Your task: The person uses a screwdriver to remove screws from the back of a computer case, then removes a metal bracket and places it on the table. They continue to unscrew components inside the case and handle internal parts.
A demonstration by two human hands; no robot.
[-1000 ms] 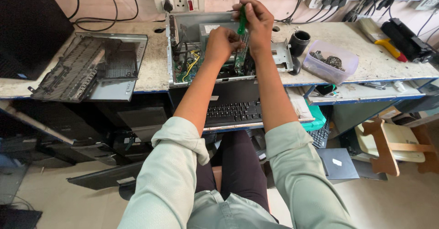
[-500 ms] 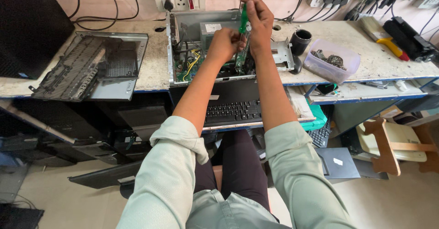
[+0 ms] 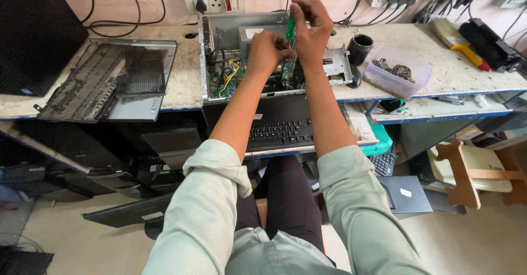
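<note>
An open computer case (image 3: 219, 50) lies on the bench with coloured wires and boards showing inside. My right hand (image 3: 311, 31) grips the green handle of a screwdriver (image 3: 290, 31), held upright over the case's middle. My left hand (image 3: 268, 50) sits just left of it, fingers pinched around the screwdriver's shaft above a green circuit board (image 3: 286, 73). The tip of the tool is hidden behind my hands.
A detached side panel (image 3: 110, 77) lies to the left. A clear tub of small parts (image 3: 396, 72) and a black cup (image 3: 360, 49) stand right of the case. A keyboard (image 3: 280, 134) rests on the shelf below. A black monitor (image 3: 33, 33) stands at far left.
Both hands stay over the case; my right hand has shifted slightly on the screwdriver handle. The view is nearly the same.
</note>
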